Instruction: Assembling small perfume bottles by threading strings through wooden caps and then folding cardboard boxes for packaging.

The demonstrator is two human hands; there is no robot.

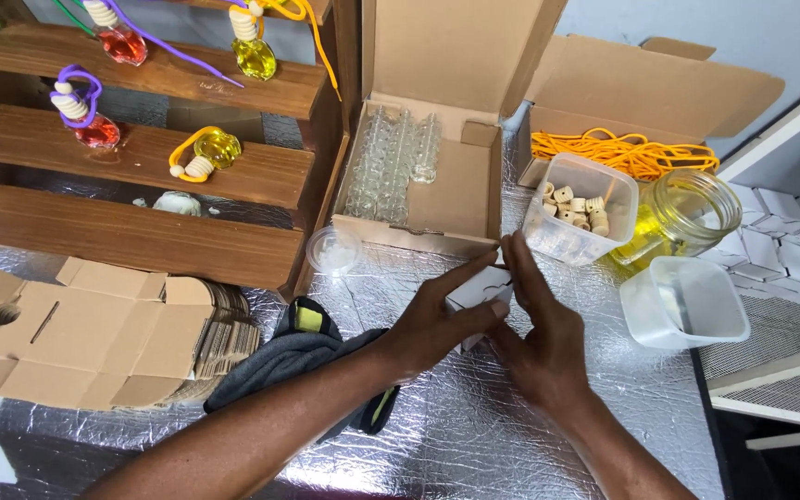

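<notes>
Hands meet at the centre of the frame, left hand [437, 319] and right hand [534, 324] both grasping a small white box [476, 289] above the silver worktop [474, 435]; pressing the flaps evenly should keep its folds square.

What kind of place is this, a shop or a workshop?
Likely a small craft packing bench: a box of empty glass bottles, finished bottles of coloured liquid on wooden shelves, flat cardboard blanks, and both hands folding a small white box.

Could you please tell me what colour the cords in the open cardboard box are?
The cords are orange-yellow, seen in the head view.
</notes>
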